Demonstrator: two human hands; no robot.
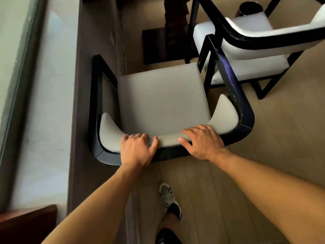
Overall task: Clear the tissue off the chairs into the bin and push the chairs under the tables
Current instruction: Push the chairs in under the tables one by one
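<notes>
A: Head view looks steeply down on a pale plank floor [228, 173], with a grey sill [44, 103] and window along the nine o'clock side.

B: And the biggest piece of furniture?

A: One chair [163, 103] fills the centre: black frame, grey padded seat, curved backrest nearest the person. A second chair [246, 41], black frame with white pads, stands at two o'clock, just beside the first one's right arm.

B: Any table?

A: At twelve o'clock a dark table base [158, 46] sits on the floor just beyond the seat's front edge. The tabletop is out of frame.

B: The bin?

A: A dark round bin [249, 8] shows at one o'clock, behind the second chair.

B: Hands?

A: Both are on the backrest top. The left hand [138, 148] curls over the pad at seven o'clock of the seat, fingers wrapped forward, thumb spread. The right hand [204, 141] lies at five o'clock, fingers draped over the pad, thumb along the rail. Each grasps the chair.

B: Tissue?

A: Both seats look bare. One shoe [169, 198] stands at six o'clock.
</notes>
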